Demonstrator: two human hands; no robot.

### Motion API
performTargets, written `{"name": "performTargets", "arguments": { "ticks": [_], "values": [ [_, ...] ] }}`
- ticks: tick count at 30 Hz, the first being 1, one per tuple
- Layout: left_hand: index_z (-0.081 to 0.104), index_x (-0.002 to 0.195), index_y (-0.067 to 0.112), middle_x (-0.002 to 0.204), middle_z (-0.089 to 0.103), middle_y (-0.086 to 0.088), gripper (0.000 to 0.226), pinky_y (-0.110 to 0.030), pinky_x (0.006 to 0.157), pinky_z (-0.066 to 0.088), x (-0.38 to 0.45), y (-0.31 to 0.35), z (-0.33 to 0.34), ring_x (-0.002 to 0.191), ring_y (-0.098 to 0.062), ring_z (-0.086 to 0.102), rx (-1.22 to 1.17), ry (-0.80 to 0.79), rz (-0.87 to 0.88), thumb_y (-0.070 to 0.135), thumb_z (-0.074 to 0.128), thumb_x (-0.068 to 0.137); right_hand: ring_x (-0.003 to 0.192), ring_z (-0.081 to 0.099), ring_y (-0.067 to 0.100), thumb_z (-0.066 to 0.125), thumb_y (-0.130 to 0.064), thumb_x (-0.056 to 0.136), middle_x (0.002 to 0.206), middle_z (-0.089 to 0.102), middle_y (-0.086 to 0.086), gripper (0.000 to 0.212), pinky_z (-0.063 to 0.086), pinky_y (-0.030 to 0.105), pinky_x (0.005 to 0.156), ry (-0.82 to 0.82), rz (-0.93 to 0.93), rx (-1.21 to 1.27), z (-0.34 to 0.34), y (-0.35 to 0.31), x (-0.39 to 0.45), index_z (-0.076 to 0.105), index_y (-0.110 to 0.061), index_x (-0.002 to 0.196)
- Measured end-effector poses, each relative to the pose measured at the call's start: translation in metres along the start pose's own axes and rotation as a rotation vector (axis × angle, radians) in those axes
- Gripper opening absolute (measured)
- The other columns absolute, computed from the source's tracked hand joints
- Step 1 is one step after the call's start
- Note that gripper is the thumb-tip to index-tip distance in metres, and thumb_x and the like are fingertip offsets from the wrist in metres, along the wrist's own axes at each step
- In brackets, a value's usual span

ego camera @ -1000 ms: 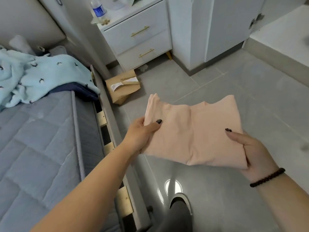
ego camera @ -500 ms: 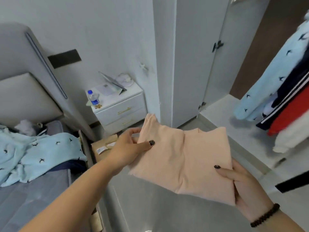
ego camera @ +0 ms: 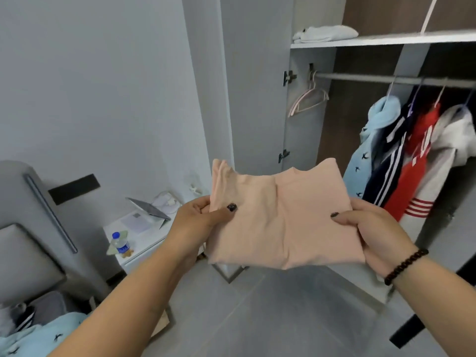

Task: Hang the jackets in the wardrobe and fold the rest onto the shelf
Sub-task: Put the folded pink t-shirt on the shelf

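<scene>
Pale grey bedroom walls, grey tiled floor [ego camera: 270, 318], open wardrobe [ego camera: 304, 130] on the right.

Folded peach cotton garment [ego camera: 280, 220] held flat in mid-air in front of the wardrobe, between both hands. Left hand [ego camera: 198, 220] gripping the garment's left edge, thumb with dark nail polish pressed on top, fingers curled underneath. Right hand [ego camera: 378, 228] gripping the right edge the same way, thumb on top, fingers below; dark beaded bracelet [ego camera: 405, 265] on that wrist.

Inside the wardrobe, white shelf [ego camera: 386, 40] up high, carrying a folded white garment [ego camera: 325, 33] at its left end. Below it, metal hanging rail [ego camera: 386, 79] with 4 hung jackets close together at the right: light blue jacket with dark bird print [ego camera: 365, 161], navy jacket with white stripes [ego camera: 389, 161], red jacket with white lettering [ego camera: 414, 171], white and grey jacket [ego camera: 453, 140]. Empty pink hanger [ego camera: 309, 97] at the rail's left end, well apart from the jackets.

White bedside cabinet [ego camera: 144, 243] at centre left with a small water bottle with blue label [ego camera: 119, 243] and a grey tablet [ego camera: 149, 210] propped on it. Grey padded headboard [ego camera: 28, 243] at far left. Light blue bird-print fabric [ego camera: 43, 336] lying on the bed at bottom left.
</scene>
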State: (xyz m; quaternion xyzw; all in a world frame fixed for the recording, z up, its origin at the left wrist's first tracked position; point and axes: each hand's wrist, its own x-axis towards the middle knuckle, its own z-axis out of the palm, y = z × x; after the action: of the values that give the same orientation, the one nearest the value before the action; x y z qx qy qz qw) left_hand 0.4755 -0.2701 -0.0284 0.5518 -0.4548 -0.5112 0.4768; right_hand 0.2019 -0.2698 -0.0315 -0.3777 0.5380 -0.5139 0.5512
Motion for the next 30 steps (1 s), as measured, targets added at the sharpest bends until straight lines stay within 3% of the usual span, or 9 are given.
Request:
{"name": "performTargets", "arguments": {
  "ticks": [4,8,12,16,19,23,26,30],
  "values": [
    [0.072,0.1,0.01,0.095,0.075,-0.008,0.036,-0.028,0.064,0.045,0.029,0.038,0.011,0.079,-0.019,0.067,0.025,-0.024,0.032,0.024,0.078,0.067,0.084,0.063,0.03,0.044,0.012,0.08,0.094,0.069,0.015,0.034,0.05,0.032,0.061,0.026,-0.074,-0.028,-0.011,-0.04,0.022,0.067,-0.006,0.097],
    [0.071,0.098,0.007,0.088,0.074,-0.006,0.038,-0.021,0.053,0.044,0.067,0.077,0.036,0.071,-0.016,0.064,0.027,-0.043,0.079,0.027,0.077,0.065,0.081,0.06,0.03,0.044,0.013,0.079,0.093,0.065,0.021,0.029,0.047,0.034,0.066,0.028,-0.135,-0.082,-0.028,-0.085,0.057,0.065,0.001,0.095],
    [0.072,0.097,0.007,0.087,0.074,-0.007,0.022,-0.023,0.054,0.044,0.109,0.116,0.07,0.07,-0.017,0.064,0.019,-0.04,0.113,0.019,0.075,0.079,0.085,0.06,0.033,0.045,0.012,0.082,0.096,0.065,0.024,0.027,0.049,0.037,0.069,0.038,-0.199,-0.127,-0.046,-0.135,0.103,0.063,0.006,0.101],
    [0.071,0.099,0.005,0.089,0.075,-0.008,0.022,-0.023,0.053,0.048,0.154,0.165,0.103,0.071,-0.018,0.067,0.014,-0.017,0.164,0.018,0.073,0.082,0.093,0.066,0.033,0.051,0.01,0.084,0.098,0.071,0.017,0.029,0.054,0.043,0.078,0.036,-0.26,-0.151,-0.065,-0.188,0.153,0.069,-0.008,0.099],
    [0.07,0.099,0.002,0.091,0.075,-0.008,0.025,-0.028,0.061,0.051,0.182,0.193,0.122,0.074,-0.019,0.069,0.003,-0.004,0.217,0.021,0.073,0.083,0.096,0.066,0.031,0.053,0.011,0.083,0.099,0.072,0.012,0.032,0.054,0.038,0.076,0.041,-0.312,-0.172,-0.078,-0.225,0.192,0.069,-0.011,0.1],
    [0.068,0.099,0.001,0.088,0.075,-0.007,0.023,-0.026,0.058,0.053,0.22,0.216,0.139,0.072,-0.018,0.069,-0.031,-0.005,0.263,0.019,0.071,0.085,0.092,0.066,0.026,0.059,0.012,0.081,0.098,0.071,0.009,0.031,0.053,0.035,0.076,0.07,-0.359,-0.201,-0.084,-0.263,0.24,0.069,-0.015,0.094],
    [0.066,0.101,-0.002,0.088,0.075,-0.008,0.026,-0.028,0.059,0.053,0.254,0.226,0.146,0.073,-0.019,0.071,-0.031,-0.017,0.273,0.017,0.07,0.085,0.096,0.065,0.025,0.064,0.009,0.078,0.101,0.07,0.005,0.034,0.053,0.038,0.086,0.123,-0.367,-0.25,-0.084,-0.288,0.28,0.07,-0.016,0.1],
    [0.067,0.103,-0.002,0.088,0.075,-0.008,0.024,-0.03,0.065,0.053,0.306,0.237,0.151,0.076,-0.019,0.07,-0.048,-0.05,0.284,0.016,0.068,0.087,0.104,0.06,0.025,0.067,0.008,0.074,0.106,0.068,0.004,0.032,0.048,0.041,0.098,0.195,-0.377,-0.317,-0.071,-0.318,0.334,0.07,-0.022,0.084]
  ]
}}
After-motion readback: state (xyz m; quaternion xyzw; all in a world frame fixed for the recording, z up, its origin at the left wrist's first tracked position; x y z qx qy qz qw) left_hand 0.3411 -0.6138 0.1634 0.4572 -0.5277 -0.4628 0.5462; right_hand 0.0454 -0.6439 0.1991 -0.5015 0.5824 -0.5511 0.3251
